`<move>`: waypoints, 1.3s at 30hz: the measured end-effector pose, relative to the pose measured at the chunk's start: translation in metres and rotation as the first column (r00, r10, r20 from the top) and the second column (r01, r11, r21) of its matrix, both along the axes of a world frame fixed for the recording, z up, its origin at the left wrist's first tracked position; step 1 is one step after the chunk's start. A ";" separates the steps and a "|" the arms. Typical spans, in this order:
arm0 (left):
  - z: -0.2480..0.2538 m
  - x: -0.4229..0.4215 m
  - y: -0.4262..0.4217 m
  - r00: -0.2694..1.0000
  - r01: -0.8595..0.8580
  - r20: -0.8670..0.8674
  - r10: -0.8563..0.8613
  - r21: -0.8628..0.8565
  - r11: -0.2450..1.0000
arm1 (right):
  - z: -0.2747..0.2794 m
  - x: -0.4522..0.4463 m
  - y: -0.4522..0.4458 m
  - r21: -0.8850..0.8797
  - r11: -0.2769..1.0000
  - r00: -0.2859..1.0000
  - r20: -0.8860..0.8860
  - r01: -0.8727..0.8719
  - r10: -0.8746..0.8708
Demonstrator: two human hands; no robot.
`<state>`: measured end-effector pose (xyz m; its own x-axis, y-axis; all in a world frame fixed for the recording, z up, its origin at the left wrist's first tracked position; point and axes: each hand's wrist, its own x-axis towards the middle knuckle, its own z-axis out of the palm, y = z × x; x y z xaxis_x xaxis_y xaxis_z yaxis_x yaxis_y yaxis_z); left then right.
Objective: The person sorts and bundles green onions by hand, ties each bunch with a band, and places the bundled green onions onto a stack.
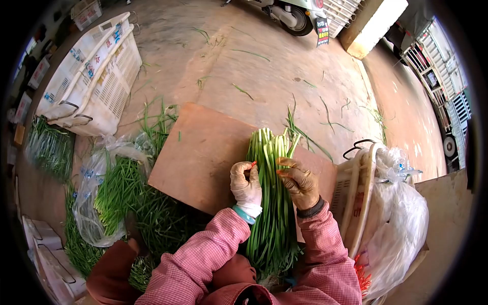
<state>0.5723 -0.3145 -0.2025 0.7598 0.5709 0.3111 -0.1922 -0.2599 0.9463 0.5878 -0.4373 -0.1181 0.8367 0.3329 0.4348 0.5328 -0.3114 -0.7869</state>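
A thick bundle of garlic chives (268, 162), pale stem ends pointing away from me, lies on a brown board (201, 150) and reaches down towards my lap. My left hand (246, 185), in a whitish glove, is at the bundle's left side with thumb and fingertips pinched on a red-orange tie (253, 164). On the right side, my right hand (300, 185) in a stained tan glove has its fingers closed at the bundle, with a bit of the same orange colour at its fingertips. The tie's run between the hands is hardly visible.
Loose chives (124, 190) and a clear plastic bag (91, 203) lie to the left, near a white crate (101, 71). A crate (351, 193) with plastic sheeting (396, 229) and red ties (362, 277) stands at right. A scooter (295, 18) is parked beyond.
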 end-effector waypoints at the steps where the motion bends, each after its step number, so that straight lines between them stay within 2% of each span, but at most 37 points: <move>1: 0.002 0.000 -0.001 0.999 -0.015 -0.034 0.016 0.026 1.000 | 0.004 0.001 0.006 -0.223 0.972 0.990 0.102 -0.070 0.094; 3: 0.001 0.000 0.000 1.000 -0.024 -0.009 0.024 0.008 1.000 | 0.013 0.003 0.019 -0.516 0.843 0.970 0.083 -0.155 0.229; 5: -0.011 0.001 0.002 0.999 -0.021 -0.039 0.020 -0.024 0.999 | 0.011 0.005 0.034 -0.717 0.676 0.983 -0.069 -0.169 0.173; 7: -0.013 0.002 0.004 0.997 -0.025 -0.069 0.021 -0.059 0.998 | -0.002 0.010 0.036 -0.513 0.856 0.987 -0.157 -0.061 -0.024; 8: -0.012 0.003 0.006 0.987 0.034 -0.127 -0.096 -0.421 0.906 | -0.006 0.012 0.035 -0.483 0.875 0.972 -0.215 -0.019 -0.098; 9: -0.009 0.002 0.008 0.965 0.053 -0.138 -0.221 -0.726 0.685 | -0.009 0.013 0.035 -0.454 0.891 0.947 -0.274 0.025 -0.167; 10: -0.005 0.000 0.008 0.963 0.052 -0.133 -0.234 -0.760 0.648 | -0.011 0.013 0.035 -0.454 0.891 0.946 -0.280 0.018 -0.162; 11: -0.007 -0.002 0.008 0.964 0.046 -0.138 -0.229 -0.760 0.649 | -0.012 0.012 0.035 -0.482 0.876 0.951 -0.252 0.038 -0.180; 13: -0.011 -0.005 0.006 0.973 0.153 -0.055 -0.223 -0.567 0.809 | -0.013 0.010 0.036 -0.508 0.859 0.952 -0.227 0.062 -0.203; 15: -0.011 -0.006 0.005 0.971 0.149 -0.079 -0.226 -0.537 0.830 | -0.008 0.010 0.040 -0.645 0.761 0.964 -0.150 0.072 -0.219; 17: -0.009 -0.008 0.004 0.984 0.176 0.071 -0.162 -0.333 0.926 | -0.006 0.008 0.044 -0.669 0.738 0.966 -0.123 0.087 -0.226; 21: -0.001 -0.015 0.013 0.960 0.268 -0.014 -0.278 -0.221 0.938 | -0.009 0.003 0.044 -0.612 0.777 0.961 -0.098 0.146 -0.258; 23: 0.011 -0.018 0.019 0.895 0.341 -0.021 -0.445 -0.610 0.715 | -0.012 0.001 0.043 -0.603 0.780 0.953 -0.103 0.167 -0.284; 24: 0.021 -0.016 0.023 0.866 0.285 -0.029 -0.499 -0.792 0.540 | -0.013 0.001 0.043 -0.577 0.799 0.959 -0.094 0.167 -0.268; 25: 0.014 -0.013 0.024 0.840 0.275 -0.079 -0.536 -0.791 0.547 | -0.012 0.000 0.042 -0.553 0.815 0.963 -0.079 0.172 -0.257; 27: 0.014 -0.007 0.026 0.789 0.251 -0.105 -0.606 -0.844 0.473 | -0.010 -0.002 0.043 -0.557 0.809 0.960 -0.068 0.188 -0.271; 31: 0.020 -0.005 0.032 0.780 0.272 -0.123 -0.614 -0.817 0.508 | -0.012 -0.002 0.039 -0.593 0.788 0.961 -0.082 0.166 -0.264; 32: 0.023 -0.007 0.034 0.778 0.290 -0.156 -0.608 -0.770 0.568 | -0.012 -0.003 0.034 -0.435 0.886 0.962 -0.133 0.161 -0.240; 33: 0.019 -0.008 0.034 0.777 0.297 -0.153 -0.611 -0.766 0.570 | -0.012 -0.005 0.028 -0.261 0.953 0.962 -0.180 0.156 -0.207; 34: 0.013 -0.010 0.032 0.832 0.353 -0.109 -0.544 -0.653 0.671 | -0.005 -0.010 0.021 -0.044 0.967 0.865 -0.439 0.251 -0.245; 35: 0.009 -0.011 0.030 0.878 0.381 -0.052 -0.476 -0.526 0.760 | 0.000 -0.009 0.008 -0.109 0.933 0.898 -0.252 0.343 -0.360; 37: 0.020 -0.009 0.034 0.860 0.394 -0.153 -0.488 -0.410 0.823 | -0.024 0.005 -0.010 -0.162 0.879 0.889 -0.023 0.448 -0.457; 38: 0.021 -0.009 0.032 0.853 0.406 -0.154 -0.498 -0.404 0.820 | -0.047 0.014 -0.013 -0.165 0.909 0.894 -0.181 0.383 -0.410; 39: 0.019 -0.009 0.030 0.846 0.420 -0.155 -0.510 -0.395 0.817 | -0.055 0.020 -0.011 -0.043 0.960 0.841 -0.472 0.276 -0.263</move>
<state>0.5636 -0.2846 -0.1834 0.9848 0.1627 -0.0612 0.0383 0.1401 0.9894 0.6082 -0.4484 -0.1729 0.9979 0.0589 -0.0268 -0.0035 -0.3652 -0.9309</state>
